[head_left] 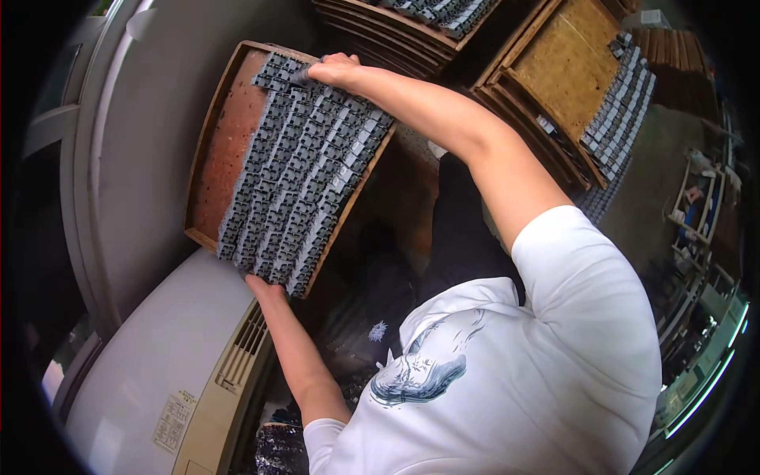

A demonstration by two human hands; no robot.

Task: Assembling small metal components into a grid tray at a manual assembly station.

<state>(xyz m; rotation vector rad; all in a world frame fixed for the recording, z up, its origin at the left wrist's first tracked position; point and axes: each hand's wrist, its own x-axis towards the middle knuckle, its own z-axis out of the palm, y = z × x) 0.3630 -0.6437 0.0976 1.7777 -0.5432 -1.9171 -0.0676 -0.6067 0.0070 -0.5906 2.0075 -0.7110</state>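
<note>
A shallow wooden tray [218,150] with a reddish-brown base is held between my two hands. Rows of small grey block-like parts [293,158] cover most of it, leaving a bare strip along its left side. My right hand [336,70] grips the far edge, where a small dark grey thing beside the thumb is too unclear to name. At the near edge, my left hand [267,288] holds the tray by its corner area. The thumb shows there, while the other fingers are hidden beneath.
Stacked wooden trays [396,39] stand beyond, the top one bearing similar parts. Another stack [566,47] at the upper right has a partly filled top tray. A white cabinet-like appliance [158,340] with a vent is at lower left, near a grey wall [170,87].
</note>
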